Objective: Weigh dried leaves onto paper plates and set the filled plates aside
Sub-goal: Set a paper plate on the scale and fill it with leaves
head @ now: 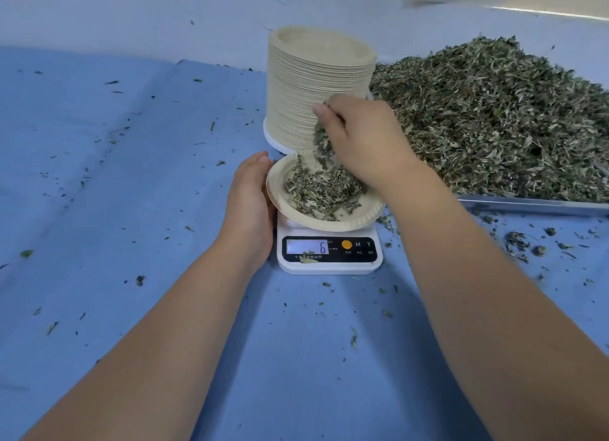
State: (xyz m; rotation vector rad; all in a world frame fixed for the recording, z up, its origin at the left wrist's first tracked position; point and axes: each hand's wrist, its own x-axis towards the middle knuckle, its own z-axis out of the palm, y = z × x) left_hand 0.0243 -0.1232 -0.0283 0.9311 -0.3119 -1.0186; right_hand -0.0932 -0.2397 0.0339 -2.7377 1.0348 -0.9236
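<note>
At frame centre the plate (pixel 359 221) sits on the scale (pixel 329 262). It is thin pressed paper with a crimped rim, probably light and bendy, so best lifted by opposite rims. The leaves (pixel 323 190) look dry, flaky and easily spilled. The right hand (pixel 365 141) pinches a tuft above it. The left hand (pixel 250 197) lies straight-fingered against the left rim.

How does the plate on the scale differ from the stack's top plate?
The beige paper plate on the white scale holds dried green leaves; the stack's top plate is empty. The scale plate sits alone; the top plate caps a tall pile. Both are round, beige.
</note>
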